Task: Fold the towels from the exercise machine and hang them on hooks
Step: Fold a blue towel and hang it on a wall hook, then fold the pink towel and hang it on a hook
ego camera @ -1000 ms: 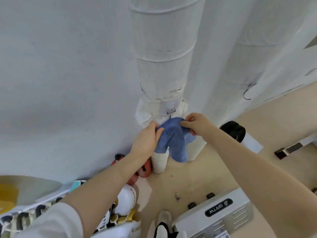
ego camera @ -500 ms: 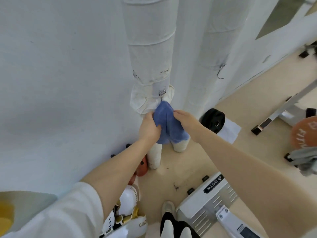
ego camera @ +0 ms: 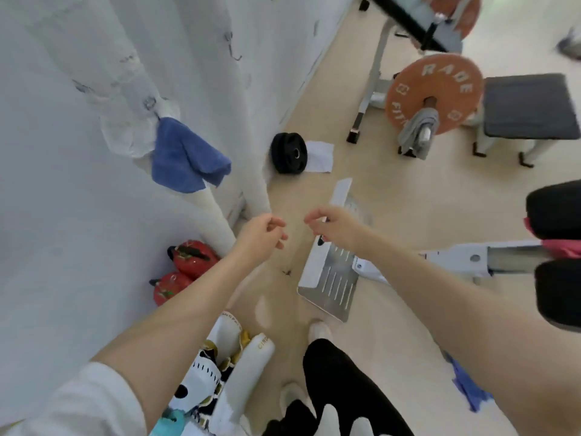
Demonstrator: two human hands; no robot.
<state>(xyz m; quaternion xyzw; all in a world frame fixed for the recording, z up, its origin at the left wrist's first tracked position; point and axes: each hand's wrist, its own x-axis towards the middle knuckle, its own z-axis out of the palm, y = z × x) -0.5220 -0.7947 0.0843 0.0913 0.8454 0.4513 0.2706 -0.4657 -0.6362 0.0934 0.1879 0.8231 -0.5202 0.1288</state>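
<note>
- Blue towel (ego camera: 185, 155) hangs from a hook (ego camera: 150, 103) on the white pipe wrapping, folded and drooping against the wall.
- My left hand (ego camera: 262, 234) is free, fingers loosely curled, holding nothing, well below the towel.
- My right hand (ego camera: 334, 225) is just beside it, also loosely curled and empty.
- Another hook (ego camera: 231, 47) sits bare on the next pipe.
- A grey towel (ego camera: 416, 133) drapes over the barbell by the orange weight plate (ego camera: 435, 92).
</note>
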